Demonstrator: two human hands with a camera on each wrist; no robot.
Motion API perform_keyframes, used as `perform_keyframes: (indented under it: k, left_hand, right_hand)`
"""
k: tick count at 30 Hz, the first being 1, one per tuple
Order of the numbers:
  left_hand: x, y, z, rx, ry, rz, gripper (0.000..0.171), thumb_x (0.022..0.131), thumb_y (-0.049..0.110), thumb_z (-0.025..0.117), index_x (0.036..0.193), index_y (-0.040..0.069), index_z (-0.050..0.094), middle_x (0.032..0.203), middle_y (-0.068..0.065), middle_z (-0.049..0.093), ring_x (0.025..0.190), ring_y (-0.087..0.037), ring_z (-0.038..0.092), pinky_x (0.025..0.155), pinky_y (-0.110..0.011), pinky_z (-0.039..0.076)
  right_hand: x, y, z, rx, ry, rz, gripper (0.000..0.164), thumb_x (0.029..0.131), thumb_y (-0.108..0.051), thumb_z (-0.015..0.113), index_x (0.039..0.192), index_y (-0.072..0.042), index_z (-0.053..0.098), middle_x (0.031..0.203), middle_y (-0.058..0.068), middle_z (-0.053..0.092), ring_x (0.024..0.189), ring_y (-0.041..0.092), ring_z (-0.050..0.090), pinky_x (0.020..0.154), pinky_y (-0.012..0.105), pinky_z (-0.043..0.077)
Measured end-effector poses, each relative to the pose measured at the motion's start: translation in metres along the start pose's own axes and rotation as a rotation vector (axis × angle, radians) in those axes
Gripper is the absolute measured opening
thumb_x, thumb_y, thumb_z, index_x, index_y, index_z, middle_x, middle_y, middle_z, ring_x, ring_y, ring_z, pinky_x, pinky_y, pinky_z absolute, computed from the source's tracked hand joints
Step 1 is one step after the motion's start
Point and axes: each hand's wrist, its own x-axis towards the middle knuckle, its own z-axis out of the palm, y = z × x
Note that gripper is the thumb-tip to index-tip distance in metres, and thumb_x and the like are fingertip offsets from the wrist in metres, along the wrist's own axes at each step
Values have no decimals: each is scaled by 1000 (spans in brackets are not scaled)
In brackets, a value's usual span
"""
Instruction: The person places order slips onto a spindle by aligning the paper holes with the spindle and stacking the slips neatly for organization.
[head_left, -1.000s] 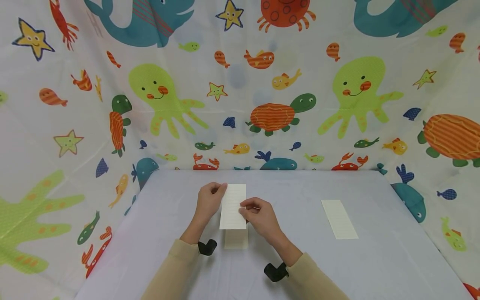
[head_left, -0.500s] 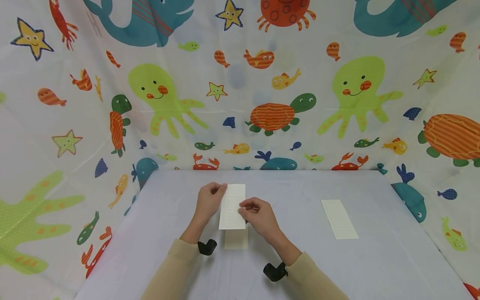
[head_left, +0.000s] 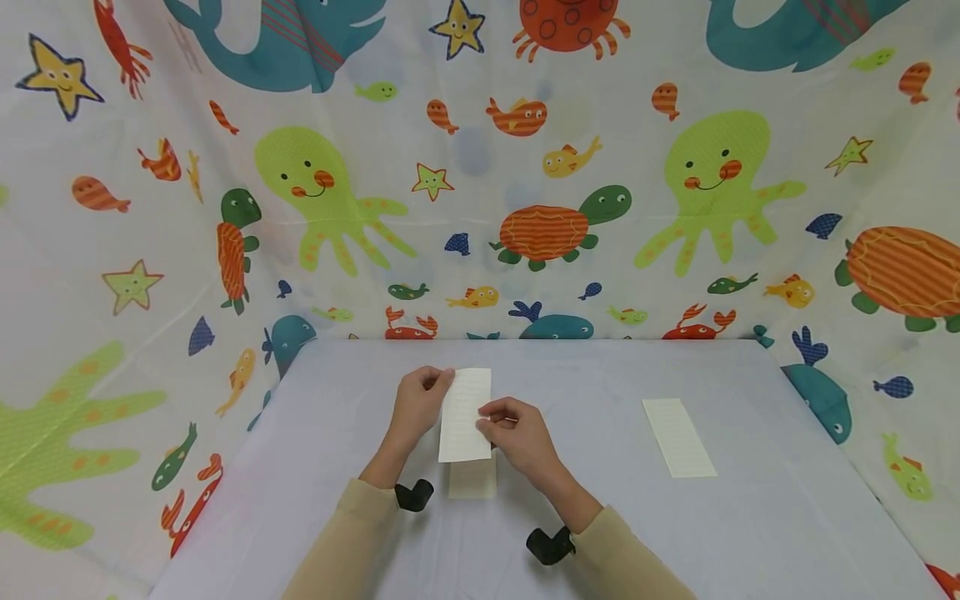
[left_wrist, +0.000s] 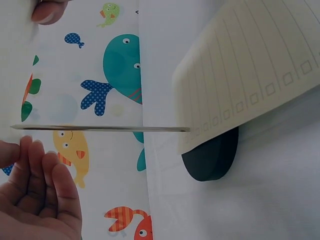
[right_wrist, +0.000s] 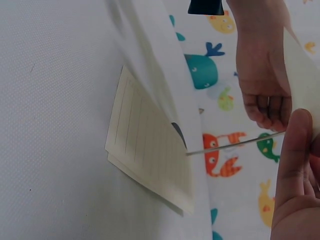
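Upright in the head view stands a cream lined paper strip [head_left: 462,421]. My left hand [head_left: 418,404] pinches its upper left edge between thumb and fingers. Lower down, my right hand [head_left: 521,433] pinches the right edge. Beneath it shows a shaded cream panel [head_left: 472,482]. From the left wrist, a thin panel seen edge-on [left_wrist: 100,129] runs between the held paper and a lined panel with small printed boxes [left_wrist: 245,75]. The right wrist view has the lower lined paper [right_wrist: 145,142] close over the table, two edges showing. The back of the held paper is mostly hidden.
Another cream lined strip [head_left: 679,438] lies flat on the white table [head_left: 592,367], to the right. A curtain printed with sea animals [head_left: 465,292] hangs behind and around the sides. Black wrist cameras [head_left: 551,546] sit at both cuffs.
The lower edge of the held paper has dropped very slightly and tilts a little. Both hands keep their pinch in nearly the same place.
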Motion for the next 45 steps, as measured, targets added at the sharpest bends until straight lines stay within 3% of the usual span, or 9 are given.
perform_keyframes:
  k: [14,30,37,45]
  left_hand:
    - [-1,5,2,-2,-11,-55,30,102,32,64,108,4,72,94,-9,66,86,-23,57,71,-30,49]
    - [0,4,3,-2,-11,-48,27,101,29,64,106,4,73,94,-9,66,86,-24,57,72,-31,48]
    - [2,-18,6,76,-49,-43,25,102,28,63,96,5,71,85,-6,62,78,-21,55,63,-30,46]
    - [2,-28,10,97,-71,-37,26,101,28,62,96,5,71,83,-6,62,78,-21,54,62,-31,45]
  right_hand:
    - [-2,3,1,-12,8,-2,20,93,-16,73,111,-5,71,98,8,62,77,19,64,71,28,57]
    - [-1,6,3,-2,6,-14,21,93,-14,74,110,-3,70,97,10,61,74,16,63,69,26,56]
    - [-2,12,5,-32,-17,28,19,92,-13,74,106,-2,70,92,8,60,71,16,62,71,40,58]
    - [-3,19,6,-68,-25,48,17,91,-10,74,104,0,70,89,8,60,70,16,61,67,35,57]
